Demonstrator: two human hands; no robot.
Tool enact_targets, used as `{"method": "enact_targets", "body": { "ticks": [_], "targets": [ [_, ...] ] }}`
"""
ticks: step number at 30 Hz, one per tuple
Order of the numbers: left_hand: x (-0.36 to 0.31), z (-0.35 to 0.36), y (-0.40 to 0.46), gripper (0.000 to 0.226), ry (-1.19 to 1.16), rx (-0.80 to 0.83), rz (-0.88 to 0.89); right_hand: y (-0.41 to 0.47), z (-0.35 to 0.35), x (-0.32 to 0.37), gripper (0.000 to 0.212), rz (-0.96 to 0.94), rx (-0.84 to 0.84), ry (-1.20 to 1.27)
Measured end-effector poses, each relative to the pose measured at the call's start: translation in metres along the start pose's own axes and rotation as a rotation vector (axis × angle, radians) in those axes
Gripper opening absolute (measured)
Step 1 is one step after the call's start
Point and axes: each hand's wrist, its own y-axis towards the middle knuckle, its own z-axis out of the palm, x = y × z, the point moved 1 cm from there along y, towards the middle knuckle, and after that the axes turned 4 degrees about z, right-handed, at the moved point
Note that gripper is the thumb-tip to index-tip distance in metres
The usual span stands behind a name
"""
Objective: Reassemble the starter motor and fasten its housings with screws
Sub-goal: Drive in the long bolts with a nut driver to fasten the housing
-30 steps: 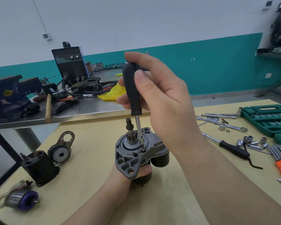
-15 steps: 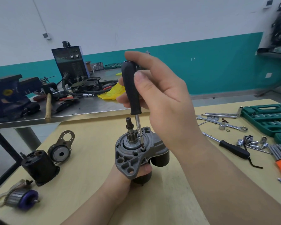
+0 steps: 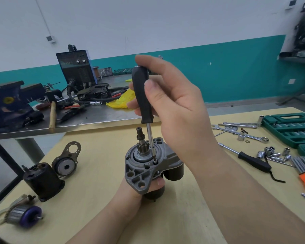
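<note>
**Grey cast housing held upright, driver seated on a screw**

Grey cast-metal housing [image 3: 139, 175] of the starter motor stood upright near the middle of the wooden worktop [image 3: 99, 199], with the pinion shaft [image 3: 140, 140] pointing up out of its flange. The left hand [image 3: 130, 196] gripped the motor from below, fingers closed around the black body under the flange, one fingertip showing beneath the casting. The right hand [image 3: 176, 110] was closed around the black handle of a screwdriver [image 3: 142, 95], thumb pressed along its near side. The driver stood almost vertical, and its tip sat on a screw [image 3: 155, 162] at the flange rim, just beside the shaft.

Toward the left edge of the worktop lay a black motor casing [image 3: 42, 182], touching or just beside an end plate [image 3: 67, 162]. An armature [image 3: 23, 215] lay near the front left corner. Toward the right edge were a black-handled driver [image 3: 252, 160], loose sockets [image 3: 271, 153], a ratchet wrench [image 3: 250, 136] and a green socket case [image 3: 292, 127]. Behind the worktop, a steel bench [image 3: 95, 115] carried a welder [image 3: 77, 67], a vise [image 3: 9, 103] and a hammer [image 3: 52, 113].
</note>
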Motion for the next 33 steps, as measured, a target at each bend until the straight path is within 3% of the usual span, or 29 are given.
{"method": "enact_targets", "body": {
  "ticks": [6, 15, 20, 28, 33],
  "targets": [
    [0.0061, -0.0022, 0.0001, 0.061, -0.029, -0.034, 0.005, 0.0014, 0.0026, 0.0010, 0.044, -0.059, -0.022, -0.096],
    [0.0025, -0.0005, 0.0003, 0.062, -0.018, -0.018, 0.006, -0.0010, -0.0007, 0.0015, 0.033, 0.018, 0.000, 0.016],
    [-0.0002, -0.0005, -0.0015, 0.100, -0.067, -0.042, -0.009, 0.0006, 0.0018, 0.0029, 0.038, -0.027, -0.019, -0.079],
    [0.0045, -0.0008, 0.0005, 0.083, -0.050, -0.058, -0.031, 0.0010, -0.0005, 0.0012, 0.025, 0.001, -0.021, 0.017],
    [0.0050, -0.0019, 0.0000, 0.078, -0.043, -0.080, -0.053, 0.0004, 0.0012, 0.0019, 0.031, -0.016, -0.028, -0.034]
  ]
}}
